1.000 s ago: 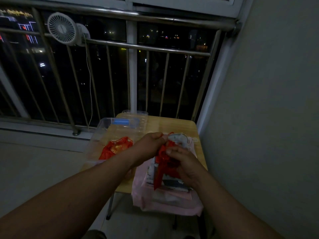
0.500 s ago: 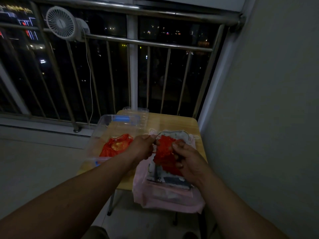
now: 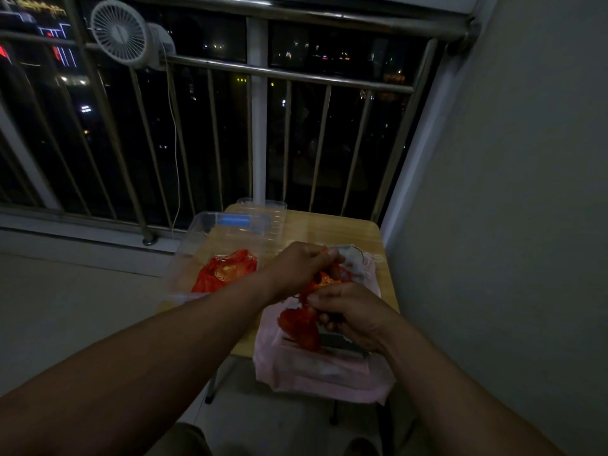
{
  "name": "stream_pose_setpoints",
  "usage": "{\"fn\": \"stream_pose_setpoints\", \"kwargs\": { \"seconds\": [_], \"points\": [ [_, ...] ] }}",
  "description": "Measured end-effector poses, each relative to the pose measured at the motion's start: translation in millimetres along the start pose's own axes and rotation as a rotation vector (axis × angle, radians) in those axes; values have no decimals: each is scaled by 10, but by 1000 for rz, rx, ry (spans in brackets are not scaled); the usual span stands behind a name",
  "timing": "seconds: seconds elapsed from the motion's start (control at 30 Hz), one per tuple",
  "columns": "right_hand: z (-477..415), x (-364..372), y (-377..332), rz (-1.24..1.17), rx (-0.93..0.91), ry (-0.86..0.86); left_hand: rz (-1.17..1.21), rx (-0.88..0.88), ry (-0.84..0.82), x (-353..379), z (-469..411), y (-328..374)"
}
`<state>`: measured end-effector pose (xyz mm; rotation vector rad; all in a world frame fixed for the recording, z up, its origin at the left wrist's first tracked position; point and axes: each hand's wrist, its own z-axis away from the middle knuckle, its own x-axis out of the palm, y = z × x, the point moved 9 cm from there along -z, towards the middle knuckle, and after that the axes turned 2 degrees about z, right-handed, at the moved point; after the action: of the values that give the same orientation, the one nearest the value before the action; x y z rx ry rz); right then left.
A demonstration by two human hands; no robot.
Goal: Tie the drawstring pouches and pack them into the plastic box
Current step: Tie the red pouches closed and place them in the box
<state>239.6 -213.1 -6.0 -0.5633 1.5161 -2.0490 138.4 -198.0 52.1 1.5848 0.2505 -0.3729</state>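
Observation:
A red drawstring pouch (image 3: 301, 325) hangs between my hands above a pile of pale pink pouches (image 3: 316, 370) on the small wooden table (image 3: 332, 227). My left hand (image 3: 297, 266) pinches the pouch's red string near its neck. My right hand (image 3: 348, 312) grips the pouch's top from below and right. A clear plastic box (image 3: 197, 245) sits at the table's left, with another red pouch (image 3: 223, 271) with a gold mark lying inside it.
The box's clear lid (image 3: 273, 212) lies behind the box. A metal railing (image 3: 289, 74) with a white clip fan (image 3: 120, 31) and its hanging cord stands behind the table. A grey wall (image 3: 510, 225) runs close along the table's right side.
My left hand has moved up and away from my right hand, drawing the red string out. The pouch has bunched up and now hangs lower under my right hand.

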Motion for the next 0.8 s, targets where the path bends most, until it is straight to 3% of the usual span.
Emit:
{"fn": "stream_pose_setpoints", "kwargs": {
  "seconds": [0.17,0.37,0.47,0.6,0.7,0.8],
  "points": [
    [-9,24,-15,143,-9,36,29,-1,-39,78,27,-33],
    [-3,-117,34,37,15,173,214,-120,-119,88,299,-199],
    [-7,-236,54,-26,32,234,55,-59,-128,110,398,-348],
    [-11,-194,43,-89,49,222,-371,155,68,-11,386,-311],
    [3,-183,21,-104,46,224,-431,232,88,-34,407,-183],
    [8,-233,-19,-59,26,237,-394,149,38,-48,384,-192]
  ]
}}
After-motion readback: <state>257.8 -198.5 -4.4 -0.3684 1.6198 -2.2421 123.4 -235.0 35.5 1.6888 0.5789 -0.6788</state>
